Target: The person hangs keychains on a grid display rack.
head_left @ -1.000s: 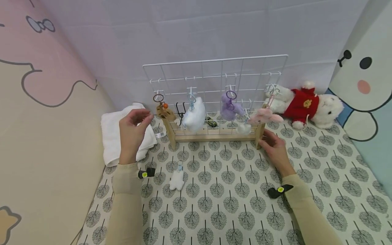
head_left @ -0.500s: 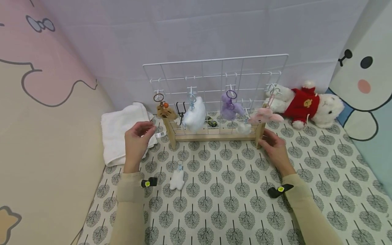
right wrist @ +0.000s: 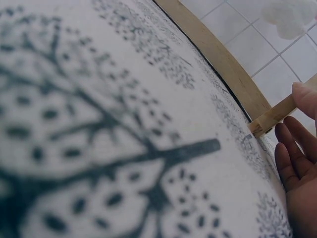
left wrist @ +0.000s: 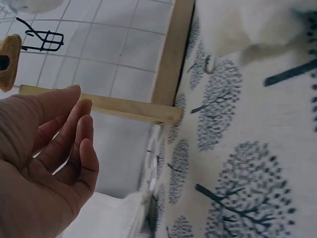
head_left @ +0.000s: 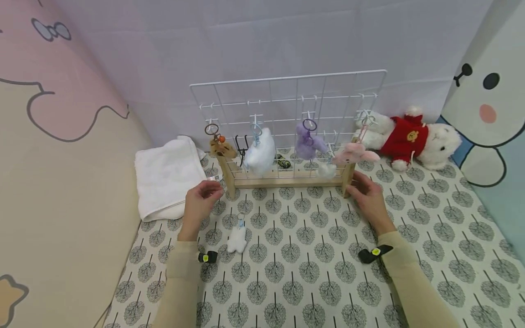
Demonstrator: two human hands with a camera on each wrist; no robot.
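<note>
A white wire display rack (head_left: 287, 183) with a wooden base stands upright on the cloth. From its hooks hang a brown spotted plush keychain (head_left: 223, 149), a fluffy white one (head_left: 261, 154), a purple one (head_left: 304, 145), a pink long-eared one (head_left: 353, 154) and a small white one (head_left: 326, 171). My right hand (head_left: 369, 200) pinches the right wooden leg (right wrist: 271, 115), thumb on one side and fingers on the other. Beside the left leg (left wrist: 138, 110), my left hand (head_left: 201, 205) holds nothing, its fingers loosely bent. Nearer me lies a white plush keychain (head_left: 237, 239).
A folded white towel (head_left: 164, 173) lies left of the rack. At the right back, a white plush toy in a red sweater (head_left: 406, 136) lies on its side. Black hooks (left wrist: 45, 40) are on the grid. A small dark patterned item (head_left: 283, 161) sits behind it.
My left hand has come down and to the right, from beside the brown keychain to near the foot of the left leg. My right hand stays at the right leg.
</note>
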